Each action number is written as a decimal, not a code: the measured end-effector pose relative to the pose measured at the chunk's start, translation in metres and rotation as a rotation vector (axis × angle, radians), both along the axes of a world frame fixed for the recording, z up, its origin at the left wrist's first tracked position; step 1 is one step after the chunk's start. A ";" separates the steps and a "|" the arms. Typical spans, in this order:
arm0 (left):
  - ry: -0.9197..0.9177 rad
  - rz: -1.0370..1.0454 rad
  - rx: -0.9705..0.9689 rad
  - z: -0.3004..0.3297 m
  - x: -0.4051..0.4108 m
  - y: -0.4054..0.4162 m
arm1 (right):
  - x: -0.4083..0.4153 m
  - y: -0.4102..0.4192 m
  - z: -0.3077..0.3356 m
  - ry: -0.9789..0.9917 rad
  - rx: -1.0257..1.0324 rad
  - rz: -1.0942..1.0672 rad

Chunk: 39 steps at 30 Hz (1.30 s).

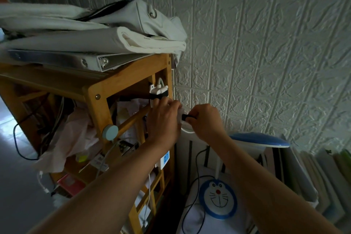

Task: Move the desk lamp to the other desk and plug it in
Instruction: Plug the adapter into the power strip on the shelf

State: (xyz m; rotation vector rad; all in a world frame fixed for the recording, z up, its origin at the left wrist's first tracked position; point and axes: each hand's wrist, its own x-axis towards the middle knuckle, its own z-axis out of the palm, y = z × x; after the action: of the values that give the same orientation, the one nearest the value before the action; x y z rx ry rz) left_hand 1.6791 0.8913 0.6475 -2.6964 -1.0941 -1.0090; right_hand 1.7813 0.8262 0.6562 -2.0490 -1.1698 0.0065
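Evidently, the step in hand was the plugging-in: the desk lamp (pixel 259 139) already stood on the table (pixel 191 216) at lower right, its round cartoon-faced base (pixel 218 198) flat and its blue head level above. The black cord (pixel 196 175) was seen to run from the base up towards the hands.

The right hand (pixel 206 119) was held close to the wall, its fingers (pixel 193 115) closed narrowly on the small black plug (pixel 185 117). The left hand (pixel 164 118) was placed just beside it, its fingers curled around a white socket body (pixel 180 118) that was mostly hidden; what kind of outlet this was could not be told. Both forearms were extended forward and upward, wrists nearly level, the hands almost touching beside the wooden shelf (pixel 95 89).

For a sound insertion, it was judged that the socket should be kept braced by the left hand, the plug aligned squarely with its opening, and pressure applied straight along the plug axis without twisting. Fingers were best kept behind the contacts. Slack in the cord was to be preserved, since a taut cord could have dragged the light lamp base across the table.
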 end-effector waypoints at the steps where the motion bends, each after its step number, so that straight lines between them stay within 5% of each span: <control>1: 0.004 0.000 0.007 0.000 0.000 0.000 | -0.001 0.001 0.000 0.010 0.008 -0.005; 20: 0.047 0.010 0.011 0.002 0.001 0.001 | -0.006 -0.016 -0.010 0.158 0.007 -0.001; 39: 0.048 0.034 0.025 0.001 0.001 -0.008 | -0.014 -0.046 -0.014 0.017 0.020 -0.051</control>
State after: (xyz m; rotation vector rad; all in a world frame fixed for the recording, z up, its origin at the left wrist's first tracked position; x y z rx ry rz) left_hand 1.6800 0.8835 0.6487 -2.6589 -1.1076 -0.9417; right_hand 1.7669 0.7803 0.6427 -2.0565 -1.1022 -0.0124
